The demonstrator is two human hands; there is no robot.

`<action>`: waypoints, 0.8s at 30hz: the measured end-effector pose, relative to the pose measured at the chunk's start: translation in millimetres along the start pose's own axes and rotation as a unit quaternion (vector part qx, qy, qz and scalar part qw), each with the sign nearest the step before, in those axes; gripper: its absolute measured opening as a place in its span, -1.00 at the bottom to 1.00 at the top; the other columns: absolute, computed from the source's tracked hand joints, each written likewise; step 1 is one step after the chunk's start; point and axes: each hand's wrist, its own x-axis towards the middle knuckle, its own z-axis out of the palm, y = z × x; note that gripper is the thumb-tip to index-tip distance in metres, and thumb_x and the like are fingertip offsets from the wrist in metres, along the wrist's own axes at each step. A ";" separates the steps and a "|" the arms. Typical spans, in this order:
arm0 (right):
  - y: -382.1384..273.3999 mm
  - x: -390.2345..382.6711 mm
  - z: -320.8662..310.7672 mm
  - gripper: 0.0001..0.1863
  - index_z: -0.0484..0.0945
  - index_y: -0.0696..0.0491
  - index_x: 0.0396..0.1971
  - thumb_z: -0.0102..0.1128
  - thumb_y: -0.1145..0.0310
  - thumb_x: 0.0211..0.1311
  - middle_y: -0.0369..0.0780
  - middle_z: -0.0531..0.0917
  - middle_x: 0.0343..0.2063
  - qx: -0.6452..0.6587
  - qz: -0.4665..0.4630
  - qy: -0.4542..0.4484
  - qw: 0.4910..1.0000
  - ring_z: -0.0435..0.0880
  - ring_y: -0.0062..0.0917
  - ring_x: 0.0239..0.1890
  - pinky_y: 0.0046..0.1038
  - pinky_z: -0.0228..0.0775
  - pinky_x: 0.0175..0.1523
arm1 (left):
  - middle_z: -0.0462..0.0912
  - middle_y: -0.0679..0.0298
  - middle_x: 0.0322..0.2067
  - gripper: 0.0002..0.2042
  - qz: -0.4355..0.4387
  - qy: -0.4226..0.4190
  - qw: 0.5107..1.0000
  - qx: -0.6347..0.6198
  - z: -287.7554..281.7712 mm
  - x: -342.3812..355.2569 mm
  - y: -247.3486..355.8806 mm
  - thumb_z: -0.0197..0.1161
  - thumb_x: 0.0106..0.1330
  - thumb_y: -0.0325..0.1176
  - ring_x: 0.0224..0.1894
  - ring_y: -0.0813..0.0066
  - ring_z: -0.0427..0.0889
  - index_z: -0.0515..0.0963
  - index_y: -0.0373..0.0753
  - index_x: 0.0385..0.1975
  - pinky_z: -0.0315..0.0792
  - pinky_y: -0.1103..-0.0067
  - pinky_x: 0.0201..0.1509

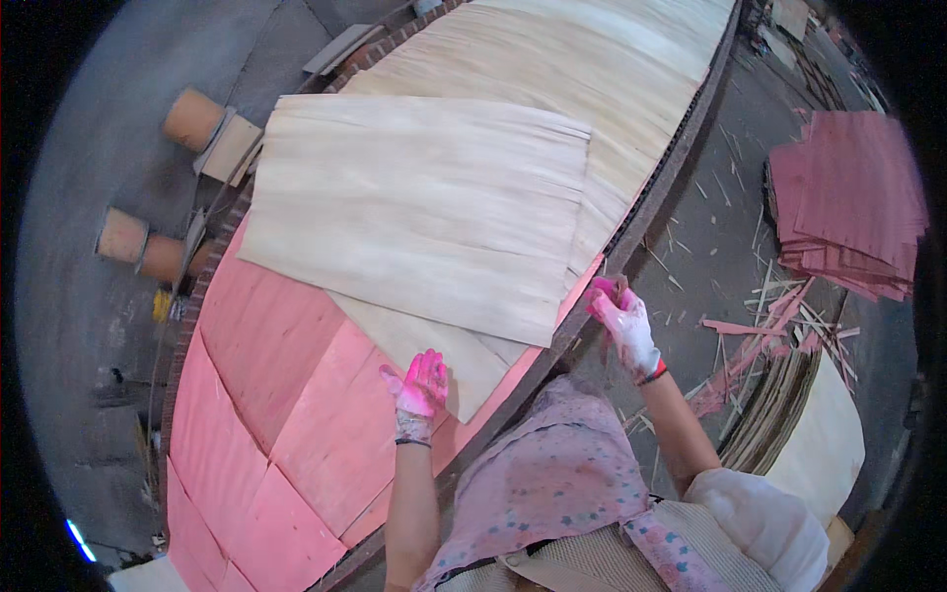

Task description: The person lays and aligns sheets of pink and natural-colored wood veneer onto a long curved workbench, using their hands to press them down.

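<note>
My left hand (pixel 421 388), in a white glove stained bright pink, is held with its fingers extended and thumb apart, holding nothing. It is over pink-coated veneer sheets (pixel 316 449), beside the corner of a pale veneer sheet (pixel 434 360). A larger loose pale veneer sheet (pixel 414 207) lies askew on top, partly covering that one. My right hand (pixel 623 321), gloved likewise, is at the near edge of the long table, with its fingers curled. A small brownish-pink bit shows at its fingertips, too blurred to name.
More pale veneer (pixel 552 49) covers the far end of the table, whose dark edge (pixel 681 148) runs diagonally. To the right, a pink sheet stack (pixel 848 197), scattered veneer strips (pixel 764 331) and a pale stack (pixel 814 434) are low down. Orange-brown cylinders (pixel 194 118) stand left.
</note>
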 end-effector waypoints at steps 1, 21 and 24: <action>17.4 13.4 -16.7 -0.61 0.41 0.23 -0.01 0.19 0.38 0.22 -0.30 0.58 -0.25 -0.006 0.000 0.000 1.000 0.51 -0.66 -0.26 -0.60 0.38 -0.13 | 0.33 0.14 0.24 -0.15 -0.018 0.043 0.999 0.001 2.2 0.9 -4.9 -0.01 0.21 0.35 0.21 0.20 0.38 0.13 -0.25 0.29 0.35 0.35 0.24; 139.9 90.9 -11.7 -0.56 0.41 0.23 -0.05 0.20 0.29 0.14 -0.34 0.48 -0.59 -0.132 0.137 -0.016 0.982 0.40 -0.66 -0.64 -0.56 0.23 -0.60 | 0.57 0.22 -0.11 -0.47 -0.118 0.221 0.967 0.048 40.5 31.7 -102.8 0.23 0.24 0.02 -0.09 0.26 0.54 0.34 -0.24 0.05 0.47 0.42 -0.05; 136.0 89.1 -9.5 -0.35 0.25 0.29 0.18 0.21 0.29 0.13 -0.33 0.50 -0.53 -0.105 0.269 -0.066 0.955 0.40 -0.68 -0.63 -0.57 0.21 -0.60 | 0.58 0.27 -0.19 -0.52 -0.118 0.182 0.974 0.069 47.7 38.9 -116.5 0.24 0.23 0.01 -0.16 0.31 0.52 0.40 -0.23 -0.02 0.46 0.45 -0.16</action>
